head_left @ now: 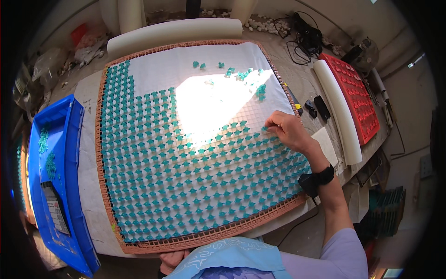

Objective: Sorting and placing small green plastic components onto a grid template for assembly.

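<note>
A white sheet with a faint grid (pixel 158 76) lies on a brown lattice-edged frame (pixel 107 204). Rows of small teal pieces (pixel 186 204) cover its near part and left side. My right hand (pixel 285 130) is over the sheet's right side, thumb and fingers pinched together on what looks like a small teal piece at the right end of the rows. Loose teal pieces (pixel 261 91) lie scattered farther up the sheet. My left hand (pixel 173 258) is by the frame's near edge, partly hidden by my clothing; its visible fingers are curled, and anything in them is hidden.
A blue tray (pixel 76 186) on the left holds loose teal pieces and a calculator (pixel 55 209). White rolls (pixel 176 36) lie behind the frame and on its right, beside a red tray (pixel 355 100). Black cables (pixel 304 37) are bunched at the back right. Bright sunlight washes out the sheet's middle.
</note>
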Motion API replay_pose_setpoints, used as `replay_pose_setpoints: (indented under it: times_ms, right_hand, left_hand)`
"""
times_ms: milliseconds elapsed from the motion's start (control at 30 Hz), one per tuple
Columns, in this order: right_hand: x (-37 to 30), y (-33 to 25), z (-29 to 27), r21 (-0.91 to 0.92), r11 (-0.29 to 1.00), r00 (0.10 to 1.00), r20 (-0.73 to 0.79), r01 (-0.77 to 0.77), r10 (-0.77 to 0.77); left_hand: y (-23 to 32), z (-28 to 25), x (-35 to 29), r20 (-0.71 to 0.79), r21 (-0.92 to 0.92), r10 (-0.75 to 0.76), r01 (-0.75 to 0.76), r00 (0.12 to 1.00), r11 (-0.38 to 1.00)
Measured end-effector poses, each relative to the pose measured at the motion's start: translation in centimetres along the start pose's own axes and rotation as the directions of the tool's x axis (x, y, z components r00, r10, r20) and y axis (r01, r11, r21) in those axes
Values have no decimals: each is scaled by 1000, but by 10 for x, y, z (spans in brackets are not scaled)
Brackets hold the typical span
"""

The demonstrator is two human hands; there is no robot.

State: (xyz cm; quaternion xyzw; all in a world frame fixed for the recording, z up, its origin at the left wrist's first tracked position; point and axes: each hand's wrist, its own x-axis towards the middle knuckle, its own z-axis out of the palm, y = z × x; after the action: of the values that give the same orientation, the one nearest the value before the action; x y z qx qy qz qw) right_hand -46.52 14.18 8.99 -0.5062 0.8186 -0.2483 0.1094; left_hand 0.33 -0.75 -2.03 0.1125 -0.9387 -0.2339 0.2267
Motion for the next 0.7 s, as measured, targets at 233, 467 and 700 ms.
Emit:
replay_pose_setpoints:
  times_ms: [233, 467, 700]
  right_hand:
    - [-2, -4, 2, -57, 997, 997, 69, 48, -44]
    - [2, -15, 1, -177, 984, 991, 136, 28, -3]
    - [1, -9, 3, -184, 978, 991, 110, 95, -76]
  left_hand:
    - [-1, 3, -7, 5, -29, -40, 40, 999, 999]
    - [1, -1, -1, -7, -4, 3, -3, 1000, 1000]
    - [2, -1, 0, -3, -2, -7, 7, 1000, 1000]
